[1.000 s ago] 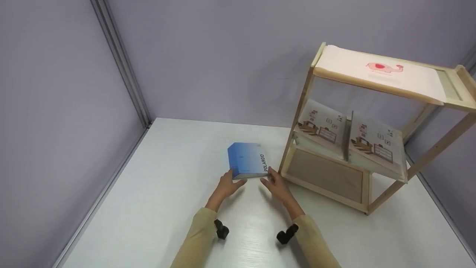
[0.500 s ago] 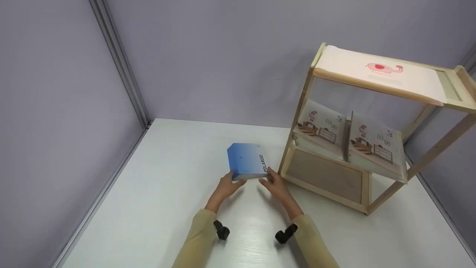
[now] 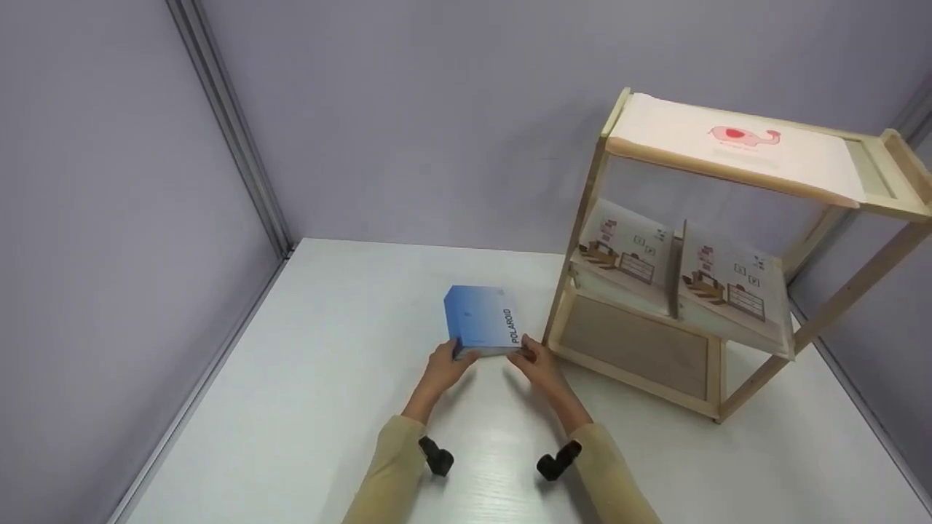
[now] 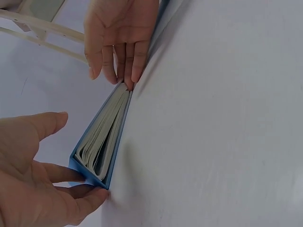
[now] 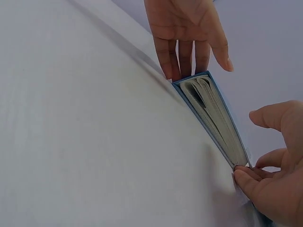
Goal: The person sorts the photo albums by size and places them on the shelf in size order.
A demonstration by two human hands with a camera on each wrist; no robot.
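Note:
A blue-and-white photo album [image 3: 480, 316] with "POLAROID" lettered along its right side lies on the white table. In the left wrist view, its pages [image 4: 105, 135] show at the side facing me, between the covers. My left hand [image 3: 443, 369] grips the album's near left corner, its fingers bent round the end and its thumb held apart from the cover. At the near right corner my right hand [image 3: 539, 365] holds on with bent fingers; its thumb stands off in the right wrist view. Part of the fingers is hidden behind the album.
To the right stands a wooden rack [image 3: 644, 349] with a white top panel [image 3: 735, 142] bearing a pink elephant. Two tilted printed boards [image 3: 630, 247] sit on its middle level. Grey walls [image 3: 408, 124] close in the table [image 3: 328, 378].
The whole head view has shifted slightly downward in the frame. Both hands stay at the album's near corners, with the thumbs now a little closer to its near edge.

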